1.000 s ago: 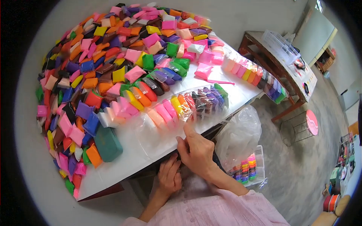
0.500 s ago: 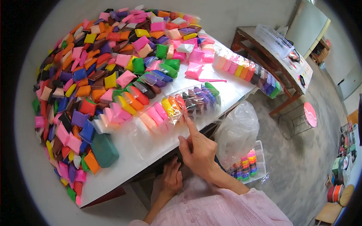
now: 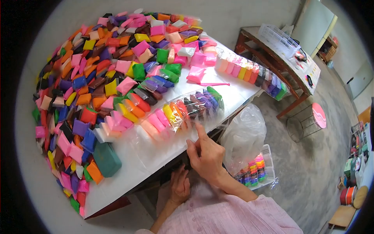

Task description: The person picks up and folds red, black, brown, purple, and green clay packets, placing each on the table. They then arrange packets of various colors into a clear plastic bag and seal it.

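My right hand (image 3: pixel 207 154) has its index finger stretched toward the lower edge of a clear bag (image 3: pixel 194 107) that holds a row of coloured packets, from pale and pink through yellow, orange and black to purple and green. Its thumb is apart and nothing is held. Close to the table's front edge and against my body, my left hand (image 3: pixel 180 185) rests with its fingers loosely extended and holds nothing. Just above the bag lies another row of packets, among them a red packet (image 3: pixel 139 102). A pink stick (image 3: pixel 215 84) lies on the white table (image 3: pixel 146 156).
Many loose packets (image 3: pixel 83 99) cover the table's left and back, beside a green block (image 3: pixel 106 160). A filled clear bag (image 3: pixel 251 74) lies at the right corner. Below stand a plastic bag (image 3: pixel 245 130) and a white basket (image 3: pixel 269 167). A stool (image 3: pixel 318 116) and side table (image 3: pixel 293 68) are farther right.
My right index finger has shifted slightly right along the bag's lower edge, from near the red packet toward the dark ones. The view has shifted a little.
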Available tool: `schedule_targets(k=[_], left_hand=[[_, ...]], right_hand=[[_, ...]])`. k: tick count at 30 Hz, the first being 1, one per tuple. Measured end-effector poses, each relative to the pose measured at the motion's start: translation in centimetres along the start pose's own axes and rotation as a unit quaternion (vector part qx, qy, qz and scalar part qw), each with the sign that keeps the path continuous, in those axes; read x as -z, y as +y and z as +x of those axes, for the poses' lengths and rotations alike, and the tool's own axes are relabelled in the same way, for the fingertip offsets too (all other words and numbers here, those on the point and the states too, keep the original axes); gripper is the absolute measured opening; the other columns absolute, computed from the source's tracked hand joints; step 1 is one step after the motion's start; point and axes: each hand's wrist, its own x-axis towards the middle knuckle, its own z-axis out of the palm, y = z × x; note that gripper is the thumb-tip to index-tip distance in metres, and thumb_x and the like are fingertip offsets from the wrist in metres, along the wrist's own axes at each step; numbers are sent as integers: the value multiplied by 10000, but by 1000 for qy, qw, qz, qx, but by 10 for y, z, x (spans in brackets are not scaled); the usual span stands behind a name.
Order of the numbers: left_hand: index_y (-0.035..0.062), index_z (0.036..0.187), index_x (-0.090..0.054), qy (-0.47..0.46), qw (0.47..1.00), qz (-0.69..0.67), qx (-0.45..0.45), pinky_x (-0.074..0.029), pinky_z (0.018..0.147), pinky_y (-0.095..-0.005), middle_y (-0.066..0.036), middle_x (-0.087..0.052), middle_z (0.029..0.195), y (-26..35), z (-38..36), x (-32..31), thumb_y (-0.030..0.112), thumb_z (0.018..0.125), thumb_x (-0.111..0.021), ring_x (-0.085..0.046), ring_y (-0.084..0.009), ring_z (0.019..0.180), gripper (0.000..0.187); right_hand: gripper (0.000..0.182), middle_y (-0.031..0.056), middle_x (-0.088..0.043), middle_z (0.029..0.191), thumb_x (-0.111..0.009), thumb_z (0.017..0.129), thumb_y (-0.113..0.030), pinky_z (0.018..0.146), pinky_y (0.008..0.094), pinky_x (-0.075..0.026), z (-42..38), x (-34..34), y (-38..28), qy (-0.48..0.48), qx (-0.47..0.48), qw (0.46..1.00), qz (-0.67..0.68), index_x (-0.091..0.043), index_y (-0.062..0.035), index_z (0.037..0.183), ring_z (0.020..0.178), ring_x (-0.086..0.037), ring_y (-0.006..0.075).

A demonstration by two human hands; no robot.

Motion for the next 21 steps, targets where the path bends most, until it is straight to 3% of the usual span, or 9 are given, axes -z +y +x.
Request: schedule_targets(k=[4, 13, 16, 21], left_hand=[[-97, 1061, -614, 11, 1000, 4, -5, -477, 901, -471, -267, -579, 1227, -2, -3, -4, 29, 854, -519, -596, -422, 1008, 260], [-100, 1067, -604, 7, 1000, -1, -9, -480, 890, -475, -273, -582, 1215, -2, -2, -5, 49, 866, -513, -600, -424, 998, 266], [-99, 1073, -599, 5, 1000, 3, -6, -480, 893, -477, -275, -580, 1217, -2, -3, -5, 60, 877, -510, -599, -429, 1005, 268], [-96, 1076, -599, -1, 1000, -9, -2, -478, 899, -481, -273, -578, 1218, -1, -3, -6, 58, 886, -506, -597, -434, 1011, 262]], right_hand=[[596, 43, -545, 564, -708, 789, -29, 449, 301, -424, 0, 2, 3, 36, -11, 999, 14, -491, 70, 1336, 447, -535, 172], [621, 35, -533, 562, -696, 801, -33, 446, 303, -419, 1, 0, 10, 19, -22, 1000, -11, -460, 70, 1366, 445, -525, 170], [659, 109, -597, 661, -666, 812, -70, 487, 343, -470, 3, 8, 9, -8, -50, 999, -14, -397, 117, 1385, 515, -587, 241], [669, 105, -582, 629, -658, 809, -69, 480, 342, -468, 4, 3, 16, 2, -35, 998, -51, -386, 130, 1387, 504, -582, 241]])
